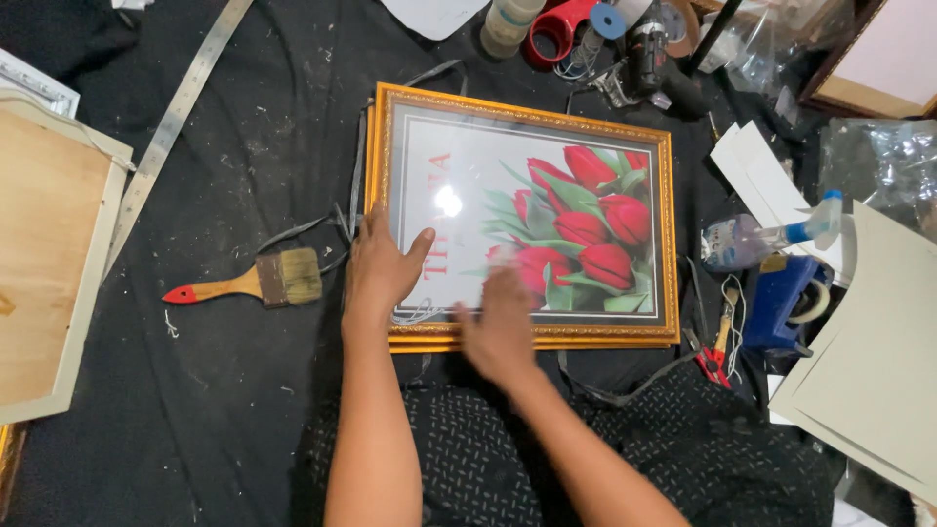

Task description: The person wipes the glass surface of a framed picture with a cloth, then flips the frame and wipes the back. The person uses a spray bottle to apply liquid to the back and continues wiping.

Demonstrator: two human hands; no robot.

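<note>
A gold-framed picture point(527, 115) of red tulips lies flat on a black cloth in the head view. My left hand point(379, 265) rests open on the frame's left side, its thumb spread across the glass. My right hand point(503, 317) lies flat on the glass near the lower edge; it is blurred by motion. Neither hand holds anything that I can see.
A paintbrush point(256, 281) with a red-tipped handle lies left of the frame. A metal ruler point(171, 127) and a wooden board point(44, 254) are further left. A spray bottle point(756, 239), blue tape dispenser point(786, 298), grey cardboard sheets point(878, 371) sit right; tools and tape rolls point(586, 34) behind.
</note>
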